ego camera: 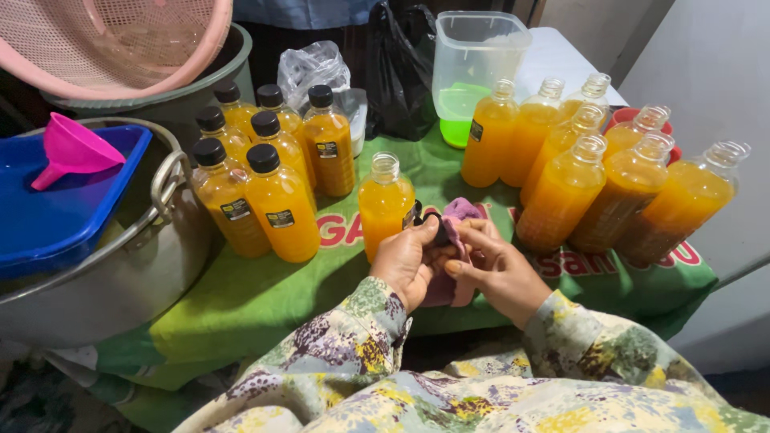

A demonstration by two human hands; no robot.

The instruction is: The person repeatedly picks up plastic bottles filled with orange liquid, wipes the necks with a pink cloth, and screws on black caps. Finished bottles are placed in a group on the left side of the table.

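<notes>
Both hands are pinching together over the counter (265, 301): left hand (411, 261) and right hand (499, 269) are gripping a pink-purple cloth (459, 215) around a small black cap (439, 228), mostly hidden. Just beyond, one uncapped juice bottle (385, 204) is standing alone. Seven capped bottles (281, 200) are grouping on the left, eight open bottles (565, 192) on the right. One pink funnel (72, 150) is lying in a blue tray (48, 224); the pink basket (120, 44) is getting cut off at top.

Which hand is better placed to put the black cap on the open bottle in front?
Probably the left hand: it pinches the black cap right beside the open bottle. The right hand, farther from it, holds the purple cloth.
</notes>
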